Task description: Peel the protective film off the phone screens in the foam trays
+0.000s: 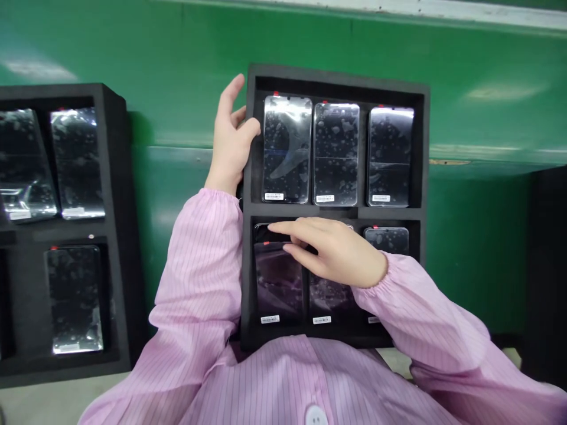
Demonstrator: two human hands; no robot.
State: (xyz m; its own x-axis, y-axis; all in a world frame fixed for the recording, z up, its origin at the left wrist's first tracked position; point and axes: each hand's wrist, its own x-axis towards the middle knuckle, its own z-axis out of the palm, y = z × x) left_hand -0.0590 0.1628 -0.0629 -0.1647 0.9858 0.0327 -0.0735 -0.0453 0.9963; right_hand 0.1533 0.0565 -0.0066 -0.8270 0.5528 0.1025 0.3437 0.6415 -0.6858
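In front of me lies a black foam tray (337, 211) with two rows of film-covered phone screens. My left hand (233, 141) is at its upper left side, index finger stretched upward, thumb on the rim; some of its fingers are hidden. Over the lower row reaches my right hand (341, 251), fingers extended and thumb apart. Its fingertips are at the top of the lower left phone screen (278, 289); whether they touch it I cannot tell. My right hand and sleeve partly cover the lower middle screen (330, 295) and lower right screen (386, 239).
At the left stands another black tray (117, 236) holding several phone screens (75, 298). Both trays are on a green work surface (177, 127). A dark block-like object (547, 254) is at the right edge. A pale rail (443, 15) runs along the back.
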